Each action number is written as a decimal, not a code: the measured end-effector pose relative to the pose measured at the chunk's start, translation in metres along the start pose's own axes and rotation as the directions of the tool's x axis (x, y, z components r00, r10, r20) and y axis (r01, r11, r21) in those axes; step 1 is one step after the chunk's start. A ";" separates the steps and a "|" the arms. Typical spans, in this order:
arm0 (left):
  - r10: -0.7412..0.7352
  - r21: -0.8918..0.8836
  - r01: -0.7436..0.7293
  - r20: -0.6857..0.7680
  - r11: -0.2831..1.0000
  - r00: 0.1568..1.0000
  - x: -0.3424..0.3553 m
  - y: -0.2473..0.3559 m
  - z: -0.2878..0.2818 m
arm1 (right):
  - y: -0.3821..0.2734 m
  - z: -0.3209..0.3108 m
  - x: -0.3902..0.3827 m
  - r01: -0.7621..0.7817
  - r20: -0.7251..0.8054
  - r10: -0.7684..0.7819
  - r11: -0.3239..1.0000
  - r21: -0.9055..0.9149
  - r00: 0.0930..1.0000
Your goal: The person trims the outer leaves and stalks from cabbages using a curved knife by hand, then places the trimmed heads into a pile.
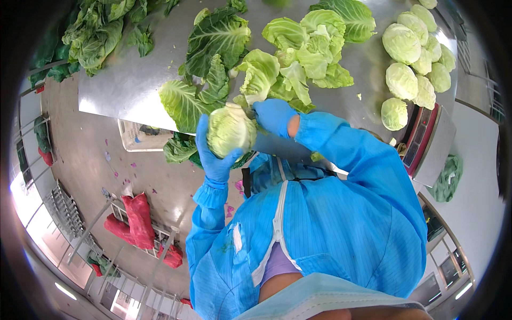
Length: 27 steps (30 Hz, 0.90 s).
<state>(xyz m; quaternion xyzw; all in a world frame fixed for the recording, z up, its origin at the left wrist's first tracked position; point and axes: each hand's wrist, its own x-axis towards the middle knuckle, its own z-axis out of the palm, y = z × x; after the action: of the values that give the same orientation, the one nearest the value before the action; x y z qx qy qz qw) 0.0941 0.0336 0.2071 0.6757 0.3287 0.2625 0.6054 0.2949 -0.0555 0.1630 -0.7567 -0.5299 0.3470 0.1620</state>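
Note:
A trimmed pale green cabbage (230,130) rests in my blue-gloved left hand (213,154), its fingers and thumb spread around the left and lower side. The cut stem end points up, toward the table. Just right of the cabbage, my gloved right hand (274,116) is closed, its fingers bent. A small dark bit shows by its fingertips; I cannot make out what it is. Loose cabbage leaves (181,104) lie beyond the left hand, and a heap of paler leaves (306,50) lies beyond the right one.
Several bare cabbages (402,81) are grouped on the steel table (122,101) at the right. Near them stands a red-edged scale (424,133). Leafy greens (96,40) pile up at far left. A white crate (130,140) sits below the table edge; red sacks (137,218) lie on a cart.

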 end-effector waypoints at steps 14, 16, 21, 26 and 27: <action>0.363 0.340 -0.394 0.155 0.854 0.919 -0.017 -0.004 0.005 | -0.012 -0.061 -0.022 -0.122 0.191 -0.095 0.486 0.866 0.977; 0.344 0.311 -0.376 0.154 0.873 0.926 -0.016 -0.001 0.007 | -0.011 -0.062 -0.018 -0.183 0.306 -0.189 0.483 0.856 0.933; 0.326 0.326 -0.379 0.206 0.866 0.923 -0.012 0.003 0.002 | -0.010 -0.053 -0.015 -0.161 0.253 -0.183 0.408 0.899 0.950; 0.332 0.299 -0.381 0.203 0.875 0.921 -0.009 0.004 0.005 | 0.001 -0.042 -0.014 -0.180 0.249 -0.174 0.337 0.924 0.953; 0.346 0.309 -0.407 0.234 0.860 0.909 -0.008 0.006 0.005 | 0.004 -0.041 -0.012 -0.179 0.248 -0.173 0.337 0.924 0.953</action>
<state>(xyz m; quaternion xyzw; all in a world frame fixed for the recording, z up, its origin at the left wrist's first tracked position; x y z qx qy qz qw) 0.0940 0.0241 0.2122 0.8438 0.1782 0.2542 0.4377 0.3239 -0.0636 0.1935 -0.4623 -0.2491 0.6998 0.4843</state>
